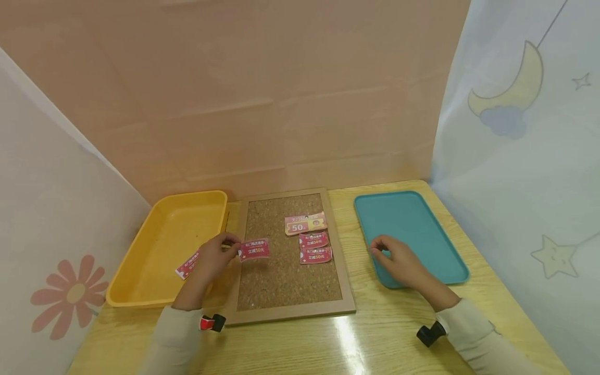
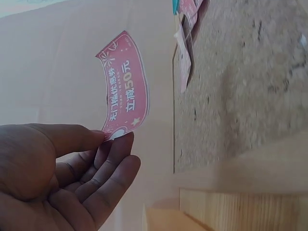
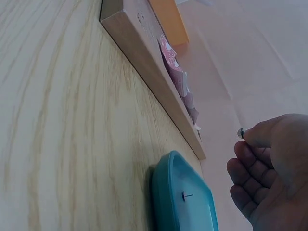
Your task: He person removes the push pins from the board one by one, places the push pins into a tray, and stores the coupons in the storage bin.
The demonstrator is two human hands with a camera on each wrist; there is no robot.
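1. Bench [image 1: 281, 344] of pale wood, left: a yellow rectangular plastic tub [image 1: 173, 224] holds a red-and-white paper coupon [image 1: 188, 264].
2. The left hand [image 1: 213, 260] pinches a curved red paper coupon [image 1: 254, 250] by one end above the wood-framed brown cork board [image 1: 281, 286].
3. Three more printed coupons [image 1: 315, 239] lie on the board's right half.
4. The right hand [image 1: 398, 260] pinches a small round silvery tack [image 3: 241, 133] over the teal rectangular tray [image 1: 422, 224], where a pin [image 3: 184, 196] sits.

A free lane of table [image 1: 352, 242] separates board [image 1: 286, 286] and blue tray [image 1: 412, 224], the right hand [image 1: 398, 260] beside it, while the yellow bin [image 1: 140, 302] crowds the board's left side.
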